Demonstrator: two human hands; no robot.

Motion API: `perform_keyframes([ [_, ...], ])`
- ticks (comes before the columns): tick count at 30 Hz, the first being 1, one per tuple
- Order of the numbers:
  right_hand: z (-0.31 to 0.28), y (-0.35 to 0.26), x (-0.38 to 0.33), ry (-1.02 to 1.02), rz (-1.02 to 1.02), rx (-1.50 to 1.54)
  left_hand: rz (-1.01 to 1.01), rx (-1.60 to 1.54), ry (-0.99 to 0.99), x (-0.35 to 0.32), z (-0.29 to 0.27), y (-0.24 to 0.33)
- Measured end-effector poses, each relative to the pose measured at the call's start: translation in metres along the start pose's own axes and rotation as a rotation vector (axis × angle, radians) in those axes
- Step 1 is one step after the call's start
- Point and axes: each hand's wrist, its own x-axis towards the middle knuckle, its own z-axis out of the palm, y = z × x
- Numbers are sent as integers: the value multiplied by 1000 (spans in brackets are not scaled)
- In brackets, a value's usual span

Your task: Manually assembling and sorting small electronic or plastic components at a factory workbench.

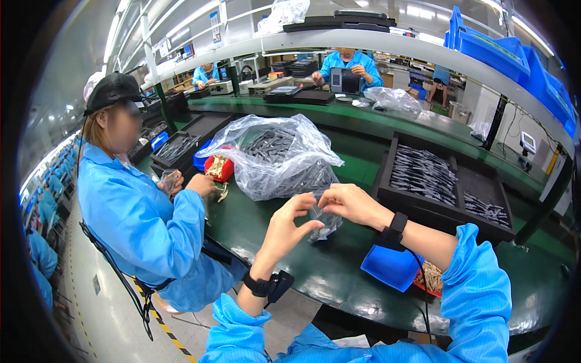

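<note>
We pinch the small clear plastic bag [322, 219] between left hand [289, 225] and right hand [350, 202], above the green table [339, 272], its mouth apparently held open for filling.

We see the small bag [324, 219] between our left hand [287, 227] and right hand [351, 202], over the bench [339, 272] | large bag of parts [281, 154] just behind our hands | compartment tray [451, 181] to the right | small bin [390, 266] under our right wrist | co-worker [142, 206] seated at left | shelf [363, 42] above the bench.
</note>
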Motion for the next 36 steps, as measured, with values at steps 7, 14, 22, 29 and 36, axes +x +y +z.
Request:
perform_keyframes([
  [7,-2,-6,1,19,-19,6,95,519,9,1,2,7],
  [14,-23,-5,-7,84,-257,-270,12,141,96,5,-18,6],
  [22,-12,2,-13,136,-92,-15,-96,121,156,0,-36,14],
  [29,10,-4,-14,235,245,711,-168,128,162,-9,-47,-11],
  [36,15,-10,-17,200,316,588,142,619,185,-9,-35,13],
])
